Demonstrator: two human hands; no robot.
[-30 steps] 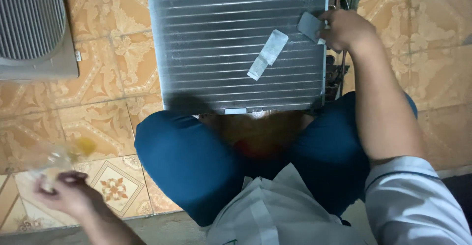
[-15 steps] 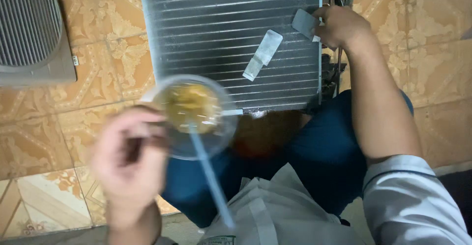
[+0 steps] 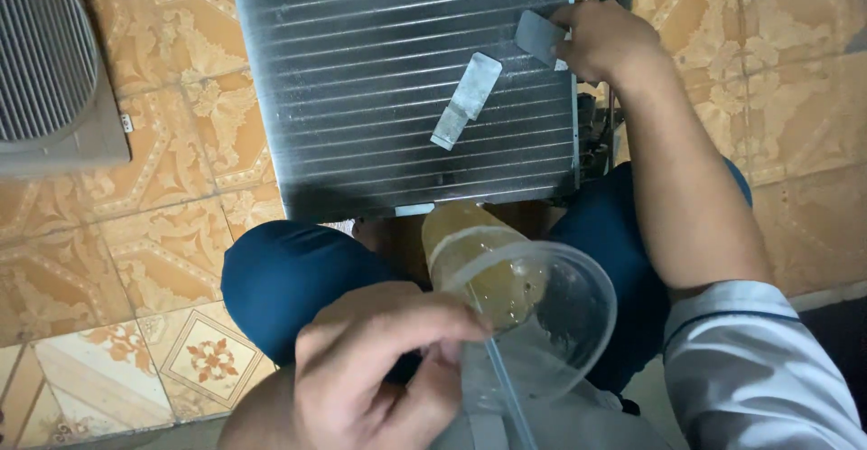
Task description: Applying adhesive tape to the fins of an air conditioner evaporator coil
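My left hand (image 3: 379, 369) holds a clear plastic cup (image 3: 515, 296) close under the camera. The cup is tilted, with amber liquid in it and a clear straw (image 3: 501, 378) leaning out. My right hand (image 3: 601, 39) reaches forward and grips the upper right edge of a finned metal coil panel (image 3: 379, 79), its fingers on a small grey tab (image 3: 537, 34). A strip of grey tape (image 3: 467, 99) lies across the fins. My knees in dark blue trousers (image 3: 289, 278) sit below the panel.
Patterned orange floor tiles (image 3: 172, 188) surround the panel. A grey fan grille unit (image 3: 45, 70) stands at the far left. Pipes and fittings (image 3: 601, 125) run along the panel's right side.
My left hand has lifted the cup from the floor at the lower left up to the camera and tilted it. The right hand stays on the panel's edge.
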